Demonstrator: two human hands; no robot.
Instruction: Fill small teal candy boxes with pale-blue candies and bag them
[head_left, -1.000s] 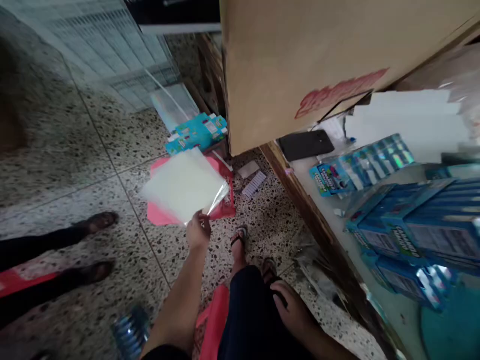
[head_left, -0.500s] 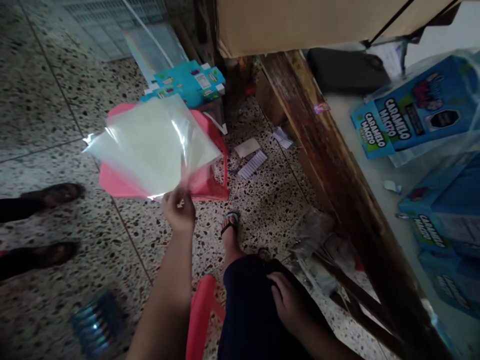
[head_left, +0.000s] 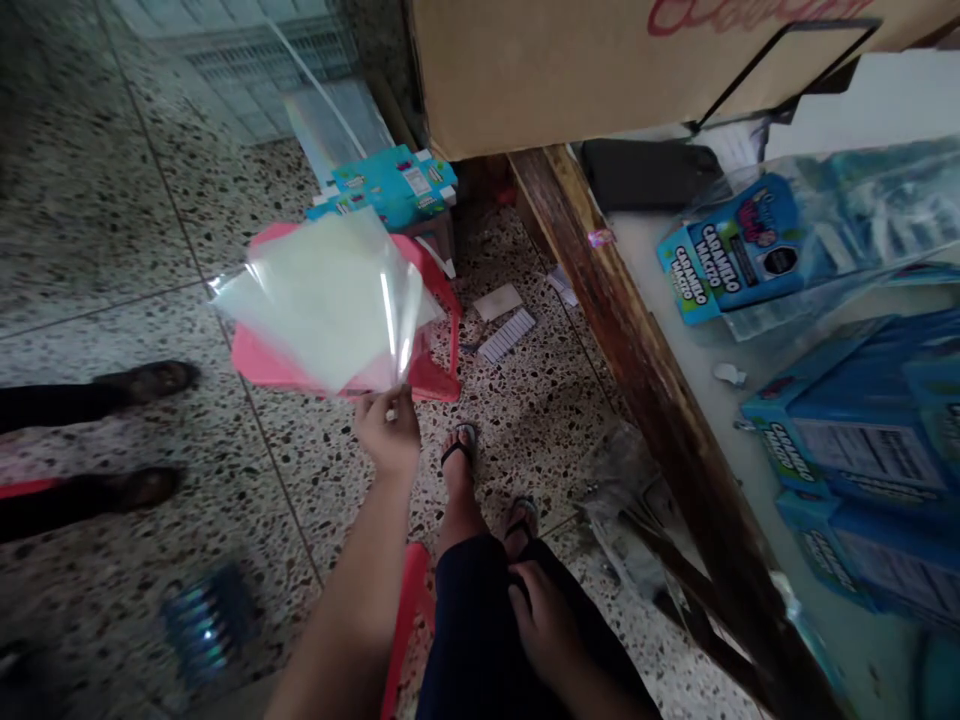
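Note:
My left hand [head_left: 388, 428] pinches one corner of a clear plastic bag [head_left: 322, 300], which looks whitish in its middle and glossy at its edges. The bag spreads over a pink plastic stool [head_left: 262, 365]; I cannot tell whether it rests on the seat. My right hand [head_left: 546, 615] lies on my dark-clad thigh with its fingers loosely stretched, holding nothing. Behind the stool are flattened blue printed cartons [head_left: 397, 185].
A wooden-edged table [head_left: 622, 300] at right bears blue candy boxes [head_left: 825, 440], a plastic-wrapped box [head_left: 697, 260] and a dark case [head_left: 649, 172]. A cardboard box [head_left: 525, 80] overhangs its far end. Another person's feet [head_left: 154, 385] stand at left, near a blue pack [head_left: 206, 620].
The view has shifted, so the floor and table things sit differently in frame. My left hand still grips the bag's corner, which is now gathered more upright. My right hand stays on my thigh.

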